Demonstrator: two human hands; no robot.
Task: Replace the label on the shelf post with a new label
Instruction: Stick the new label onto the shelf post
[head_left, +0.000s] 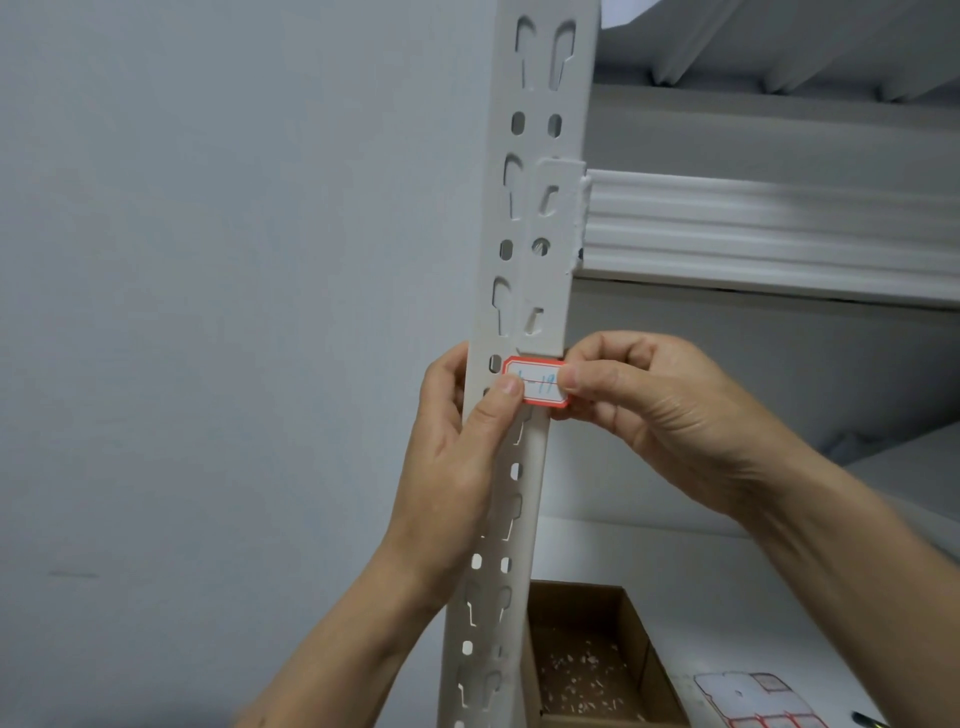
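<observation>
The label (540, 384), white with a red border and blue handwriting, lies across the front face of the shelf post (537, 104), just under the lower end of the bracket that ties the ribbed shelf beam (769, 223) to the post. Its left end sits on the post; its right end reaches the post's right edge and juts a little past it.

The left grip (457, 447), a bare hand, is wrapped round the post from the left, fingers behind it, and its thumb (501, 400) presses the label's lower left corner flat against the metal. The right grip (649, 405) is clamped on the label's right end, with the thumb on the front and the curled fingers behind.

The post is pale grey, punched with pairs of keyhole slots and oval holes along its length, and stands against a plain grey wall (208, 260).

Below, on the lower shelf (675, 571), an open cardboard box (576, 590) stands at the shelf's left end, just beside the post, with small pale scraps scattered on its floor. Right of the box lies a sheet of labels (748, 696), red-bordered like the one held, with several already gone.
</observation>
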